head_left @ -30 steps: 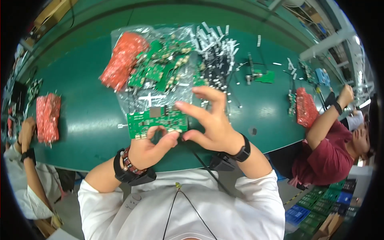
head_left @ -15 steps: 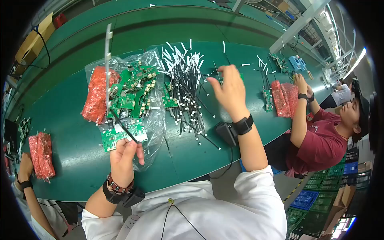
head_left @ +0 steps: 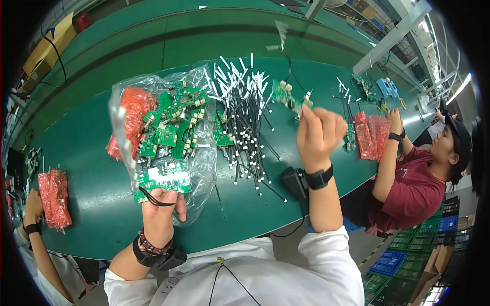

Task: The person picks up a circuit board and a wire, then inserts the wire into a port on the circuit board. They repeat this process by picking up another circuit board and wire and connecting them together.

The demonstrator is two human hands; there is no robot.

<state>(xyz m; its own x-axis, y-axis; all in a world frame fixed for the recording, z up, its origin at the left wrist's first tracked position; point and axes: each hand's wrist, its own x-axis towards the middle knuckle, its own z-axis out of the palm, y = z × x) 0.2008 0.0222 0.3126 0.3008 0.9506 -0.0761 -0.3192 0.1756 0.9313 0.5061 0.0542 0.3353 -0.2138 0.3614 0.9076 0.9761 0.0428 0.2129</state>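
Note:
My left hand [head_left: 162, 205] pinches a black cable [head_left: 153, 200]; a white strip [head_left: 125, 148], smeared by motion, rises from it. Just beyond these fingers is a green circuit board [head_left: 166, 178] with a white patch; whether the fingers touch it I cannot tell. My right hand [head_left: 321, 133] is closed on the edge of a smaller circuit board [head_left: 287, 95], held tilted over the table. A black cable [head_left: 289, 69] runs up from that board to a blurred white tag [head_left: 281, 35]. Between my hands lies a heap of black cables [head_left: 247, 122] with white tags and small white connectors.
Several green circuit boards [head_left: 173, 125] lie on clear plastic [head_left: 205, 166] beside a red bubble-wrap bundle [head_left: 133, 109]. More red bundles lie at left [head_left: 53, 199] and right [head_left: 372, 133]. Co-workers sit on both sides. A black box [head_left: 294, 182] hangs at my right wrist.
My right hand has closed on the smaller circuit board and lifted it, with its tagged cable swinging up. The cable in my left hand has bent and its white strip has swung left.

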